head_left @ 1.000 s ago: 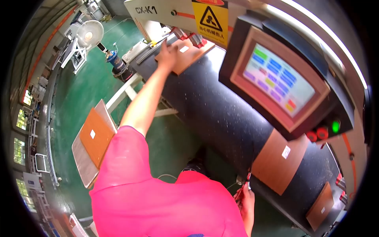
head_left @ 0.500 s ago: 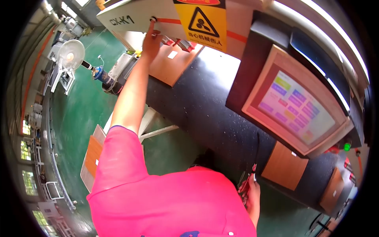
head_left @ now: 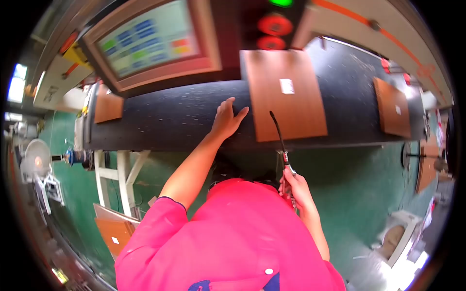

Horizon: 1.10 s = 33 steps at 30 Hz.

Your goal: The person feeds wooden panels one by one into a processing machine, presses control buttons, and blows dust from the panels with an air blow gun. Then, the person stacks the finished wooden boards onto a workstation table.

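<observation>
the thin black-tipped tool [head_left: 285, 157] was gripped in the curled right hand [head_left: 296, 188], its end best kept from scraping the brown panel [head_left: 293, 114] laid just ahead, while the left hand [head_left: 227, 121] was held loosely spread, empty, with the panel just to its right.

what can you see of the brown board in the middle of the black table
The brown board is a flat, roughly rectangular panel that looks like wood, with a white label on its upper face. It lies flat on the black table, its near edge close to the table's. The open left hand is just beside its left edge, and a thin black nozzle overlaps it; whether either touches is unclear.
</observation>
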Available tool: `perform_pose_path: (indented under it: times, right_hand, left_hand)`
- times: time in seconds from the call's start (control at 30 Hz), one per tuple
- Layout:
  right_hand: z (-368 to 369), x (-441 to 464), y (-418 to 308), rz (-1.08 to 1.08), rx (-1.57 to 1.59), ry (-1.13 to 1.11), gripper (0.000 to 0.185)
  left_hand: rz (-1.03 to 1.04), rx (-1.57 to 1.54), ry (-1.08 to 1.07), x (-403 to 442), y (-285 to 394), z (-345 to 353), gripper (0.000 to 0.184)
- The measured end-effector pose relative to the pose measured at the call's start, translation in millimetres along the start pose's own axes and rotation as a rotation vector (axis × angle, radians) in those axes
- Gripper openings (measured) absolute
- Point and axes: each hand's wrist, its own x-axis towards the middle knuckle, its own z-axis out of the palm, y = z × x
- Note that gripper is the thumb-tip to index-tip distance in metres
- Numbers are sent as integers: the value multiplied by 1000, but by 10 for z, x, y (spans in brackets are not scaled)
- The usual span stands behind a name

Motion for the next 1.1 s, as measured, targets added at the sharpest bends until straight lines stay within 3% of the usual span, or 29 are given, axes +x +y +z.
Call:
perform_pose_path:
  times: [0.1,0.13,0.23,0.4,0.5,0.6,0.63,0.7,0.8,0.9,1.1]
  right_hand:
    - [-549,-159,148,-5,12,61,43]
    - [-724,-194,209,0,13,75,43]
    - [-1139,-318,412,7,64,130,44]
    - [-1498,-460,428,62,81,170,46]
    - [-1590,-517,419,37,118,148,47]
    - [-1596,-436,440,-3,123,161,47]
    - [-1602,-421,434,-10,129,173,47]
    - [-1591,-446,379,22,156,189,47]
    - [-1691,-511,396,8,200,228,48]
    - [-1934,-661,477,-46,263,306,49]
    - [-2368,-818,677,-178,508,529,45]
  left_hand:
    - [20,372,73,-76,466,559,84]
    - [-9,362,70,-99,514,736,91]
    - [17,352,162,-191,488,908,92]
    - [37,335,135,-668,397,987,95]
    - [-38,383,131,-1111,749,893,86]
    - [-269,6,183,-1460,692,1040,66]
    - [-485,-343,93,-1483,660,1093,67]
    - [-615,-1066,-194,-1436,561,1052,68]
    - [-650,-1207,-373,-1334,552,949,73]
    - [-552,-1254,-395,-1364,761,885,73]
    - [-568,-1259,-541,-1068,1331,917,76]
